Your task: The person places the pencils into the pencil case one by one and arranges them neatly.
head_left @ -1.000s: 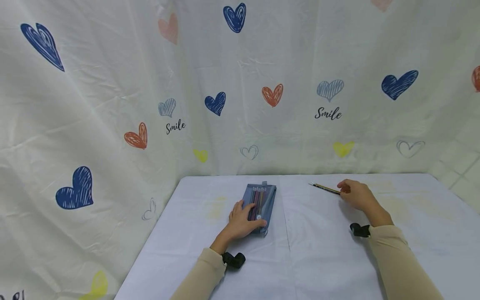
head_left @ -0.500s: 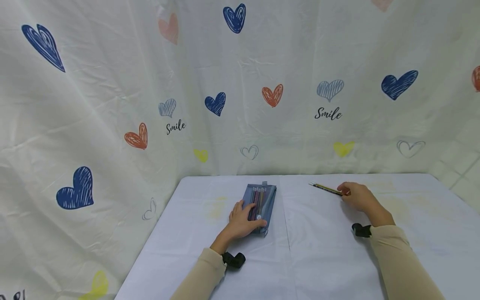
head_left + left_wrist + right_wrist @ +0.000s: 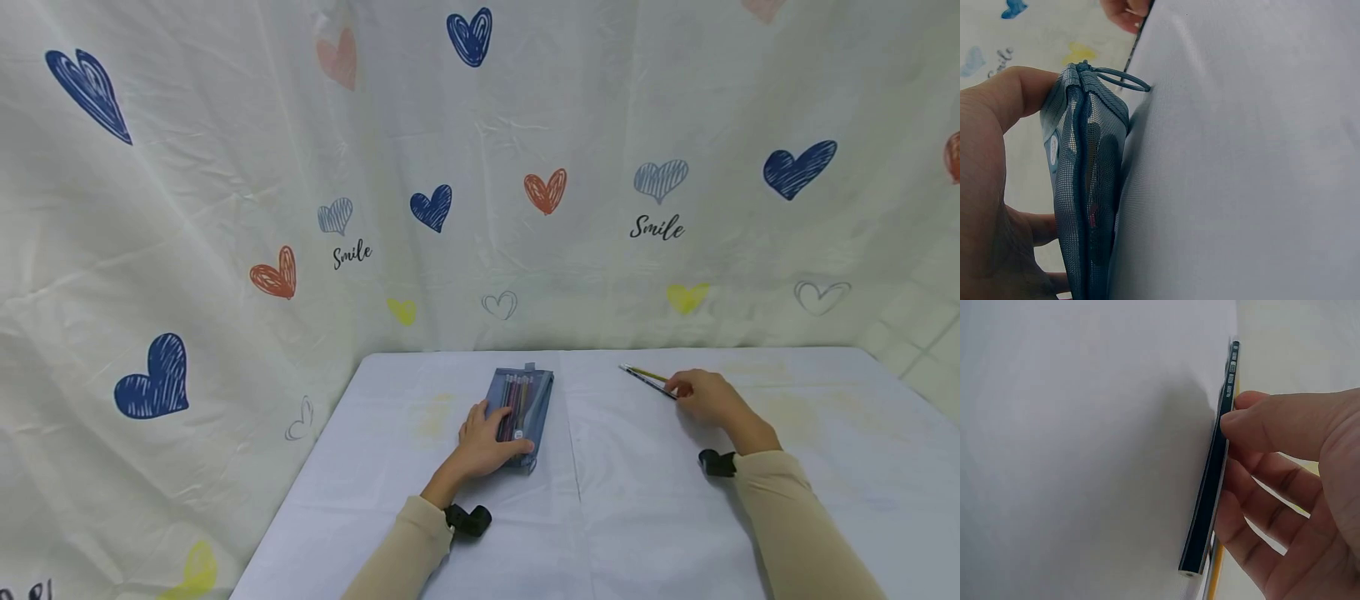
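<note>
My left hand (image 3: 483,446) rests on a blue mesh pencil case (image 3: 534,417) lying on the white table. Several pencils (image 3: 514,392) show through its cover. In the left wrist view, my thumb and fingers touch one face of the case (image 3: 1085,187), and a zip runs along its side. Farther right, my right hand (image 3: 705,396) pinches a dark blue pencil (image 3: 1207,494) between thumb and fingers. Behind it in the right wrist view is a yellow pencil (image 3: 1216,572), partly hidden by the hand. In the head view, the two pencils form a narrow V pointing left.
White cloth covers the table (image 3: 637,517), with a crease down its middle. Behind and to the left hangs a pale curtain (image 3: 585,108) printed with hearts. A black wrist camera (image 3: 468,522) sits on the left wrist, another black camera (image 3: 717,463) on the right.
The pencils, nearly overlapping half a second ago, now spread apart at their right ends. My right hand has shifted slightly left. My left hand and the pencil case stay put.
</note>
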A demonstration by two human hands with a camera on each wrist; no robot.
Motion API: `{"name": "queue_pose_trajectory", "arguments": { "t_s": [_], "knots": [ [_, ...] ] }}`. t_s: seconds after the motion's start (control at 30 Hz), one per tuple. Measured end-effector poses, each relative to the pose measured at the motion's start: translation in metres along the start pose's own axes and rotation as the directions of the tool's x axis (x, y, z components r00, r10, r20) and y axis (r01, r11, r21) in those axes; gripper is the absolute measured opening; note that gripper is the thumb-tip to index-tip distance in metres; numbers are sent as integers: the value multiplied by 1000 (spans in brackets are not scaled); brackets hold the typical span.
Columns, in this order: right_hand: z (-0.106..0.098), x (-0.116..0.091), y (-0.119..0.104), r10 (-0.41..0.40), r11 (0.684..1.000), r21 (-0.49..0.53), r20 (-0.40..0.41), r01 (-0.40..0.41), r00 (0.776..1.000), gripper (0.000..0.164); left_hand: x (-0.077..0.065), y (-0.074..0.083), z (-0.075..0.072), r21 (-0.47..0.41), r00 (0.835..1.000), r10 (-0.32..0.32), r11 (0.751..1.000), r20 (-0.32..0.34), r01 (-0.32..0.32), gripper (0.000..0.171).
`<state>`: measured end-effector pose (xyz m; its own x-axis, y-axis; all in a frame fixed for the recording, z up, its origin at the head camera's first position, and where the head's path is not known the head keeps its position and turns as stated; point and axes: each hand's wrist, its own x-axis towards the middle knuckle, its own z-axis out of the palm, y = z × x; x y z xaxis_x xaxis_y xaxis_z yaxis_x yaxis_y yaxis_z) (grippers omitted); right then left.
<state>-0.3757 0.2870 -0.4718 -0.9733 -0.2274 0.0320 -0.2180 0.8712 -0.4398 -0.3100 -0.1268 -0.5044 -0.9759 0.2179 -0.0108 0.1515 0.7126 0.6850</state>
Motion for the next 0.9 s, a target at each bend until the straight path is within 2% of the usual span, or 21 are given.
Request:
{"name": "queue_pose_trajectory", "arguments": {
  "t_s": [0.2, 0.43, 0.9],
  "knots": [
    [2, -1, -2, 21, 999, 35, 36, -23, 999, 28, 0, 1, 0, -3, 1000, -4, 1000, 2, 4, 85],
    [3, -1, -4, -10, 1000, 14, 38, 9, 999, 28, 0, 1, 0, -6, 1000, 5, 1000, 2, -5, 85],
    [2, -3, -12, -21, 999, 32, 59, 19, 998, 29, -1, 1, -1, -2, 1000, 3, 1000, 6, -3, 83]
  ]
}}
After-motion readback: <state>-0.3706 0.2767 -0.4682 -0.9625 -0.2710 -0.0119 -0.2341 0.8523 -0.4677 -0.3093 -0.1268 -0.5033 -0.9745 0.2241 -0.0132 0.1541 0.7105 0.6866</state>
